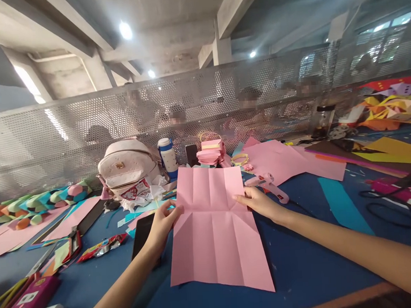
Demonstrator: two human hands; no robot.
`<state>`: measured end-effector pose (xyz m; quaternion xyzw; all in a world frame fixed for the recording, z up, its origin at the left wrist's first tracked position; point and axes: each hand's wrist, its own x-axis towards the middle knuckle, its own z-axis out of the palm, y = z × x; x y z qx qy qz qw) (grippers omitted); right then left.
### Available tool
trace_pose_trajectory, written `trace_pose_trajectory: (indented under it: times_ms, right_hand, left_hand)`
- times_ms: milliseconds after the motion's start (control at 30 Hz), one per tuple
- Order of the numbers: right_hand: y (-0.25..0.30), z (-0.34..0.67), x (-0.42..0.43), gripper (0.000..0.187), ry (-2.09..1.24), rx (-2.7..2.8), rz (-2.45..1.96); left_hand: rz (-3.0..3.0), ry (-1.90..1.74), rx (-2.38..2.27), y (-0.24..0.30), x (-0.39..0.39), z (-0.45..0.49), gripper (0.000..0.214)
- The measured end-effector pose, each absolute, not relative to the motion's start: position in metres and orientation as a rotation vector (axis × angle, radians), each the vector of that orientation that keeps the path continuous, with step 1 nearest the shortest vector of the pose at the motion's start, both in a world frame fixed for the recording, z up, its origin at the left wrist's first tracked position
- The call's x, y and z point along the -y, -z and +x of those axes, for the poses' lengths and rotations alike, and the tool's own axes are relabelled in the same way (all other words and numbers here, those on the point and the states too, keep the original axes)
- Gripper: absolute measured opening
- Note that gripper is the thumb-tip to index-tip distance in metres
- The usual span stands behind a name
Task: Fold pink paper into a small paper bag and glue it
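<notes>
Creased pink paper sheet point(220, 248), spread open over the blue bench point(291, 272).
Your left hand point(167, 219) pinches its left edge and your right hand point(253, 200) its right edge; a pale pink plastic glue gun point(273, 188) lies just beyond your right hand, and a cream backpack point(128, 165) stands farther back, left.

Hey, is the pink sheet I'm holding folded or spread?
Spread: the pink sheet shows its creased panels opened out between left hand and right hand.
</notes>
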<state>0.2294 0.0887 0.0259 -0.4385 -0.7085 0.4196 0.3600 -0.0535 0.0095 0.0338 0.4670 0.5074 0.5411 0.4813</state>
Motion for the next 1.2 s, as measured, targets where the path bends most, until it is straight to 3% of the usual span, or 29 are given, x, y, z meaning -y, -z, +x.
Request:
trace_pose_trajectory:
  times_ms: [400, 700, 933, 1200]
  right_hand:
    - [-0.046, 0.224, -0.092, 0.047, -1.165, 1.845, -1.087]
    - [-0.044, 0.220, -0.089, 0.040, -1.449, 1.801, -1.117]
    - [-0.009, 0.225, -0.103, 0.045, -1.301, 1.824, -1.129]
    - [-0.007, 0.221, -0.099, 0.042, -1.118, 1.870, -1.127]
  left_hand:
    - [1.025, -1.438, -1.057, -0.053, -0.002, -0.047, 0.034]
    - [0.868, -1.216, -1.138, -0.028, -0.005, -0.052, 0.038]
    - [0.920, -1.313, -1.144, -0.006, -0.014, -0.052, 0.042]
    - [0.961, -1.344, -1.182, -0.004, -0.011, -0.050, 0.041]
